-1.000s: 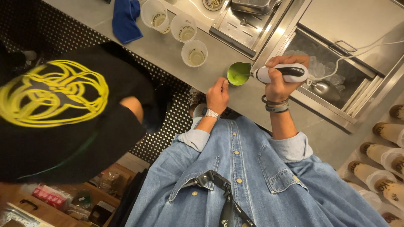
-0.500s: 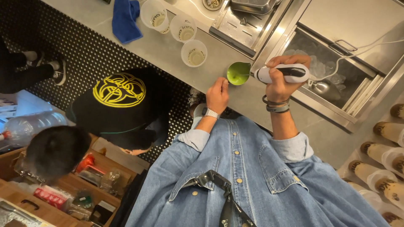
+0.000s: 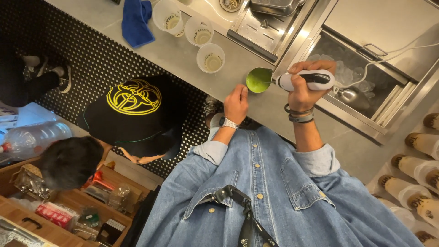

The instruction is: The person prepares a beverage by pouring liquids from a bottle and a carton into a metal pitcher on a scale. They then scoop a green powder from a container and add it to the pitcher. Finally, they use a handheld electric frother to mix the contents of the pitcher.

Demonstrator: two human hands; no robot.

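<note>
A small metal pitcher (image 3: 259,80) stood on the table (image 3: 183,57) at the centre of the frame and held bright green liquid. My left hand (image 3: 236,103) rested against its lower left side, fingers loosely curled. My right hand (image 3: 302,89) was clamped around a white handheld frother (image 3: 305,80); its long axis ran horizontally, tip pointing left into the pitcher. Three clear plastic cups (image 3: 211,57) at upper centre each held a little pale liquid. An ice bin (image 3: 352,77) sat at right.

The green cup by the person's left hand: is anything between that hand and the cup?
Nothing visible. The left hand rests on the counter right beside the green cup, fingertips close to its rim. The right hand holds a white handheld mixer pointed into the cup.
</note>
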